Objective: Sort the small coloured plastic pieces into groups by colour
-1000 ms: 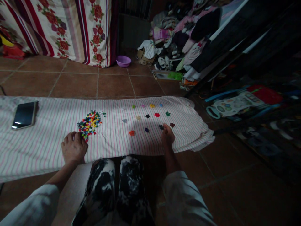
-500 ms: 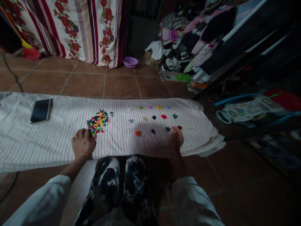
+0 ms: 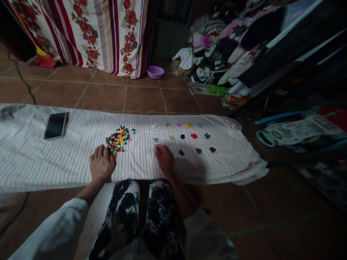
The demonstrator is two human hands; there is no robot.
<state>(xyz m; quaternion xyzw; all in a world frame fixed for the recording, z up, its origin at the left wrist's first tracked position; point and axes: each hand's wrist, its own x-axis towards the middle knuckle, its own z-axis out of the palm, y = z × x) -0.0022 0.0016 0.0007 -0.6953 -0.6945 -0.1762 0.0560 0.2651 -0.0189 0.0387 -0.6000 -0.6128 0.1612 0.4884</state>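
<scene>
A mixed pile of small coloured pieces (image 3: 119, 139), too small to name closely, lies on a striped cloth (image 3: 141, 162). Beside its near left edge my left hand (image 3: 102, 162) rests palm down, fingers stretched out and touching the lowest pieces. My right hand (image 3: 165, 159) is over the cloth near the orange pieces, which it mostly hides; motion smears its fingers. Sorted little clusters spread to the right, among them a grey one (image 3: 155, 139), a black one (image 3: 182, 136), a red one (image 3: 193, 136), a dark blue one (image 3: 181, 152) and a brown one (image 3: 212, 149).
A phone (image 3: 56, 125) lies on the cloth at the left. Beyond, on the tiled floor, are a purple basin (image 3: 155, 72), a heap of clothes (image 3: 208, 47) and a red dustpan (image 3: 46, 60). A floral curtain (image 3: 103, 36) hangs behind.
My right hand has swept left from the brown cluster to the orange one, now mostly covered. My left hand stays beside the pile. The whole view has shifted slightly.
</scene>
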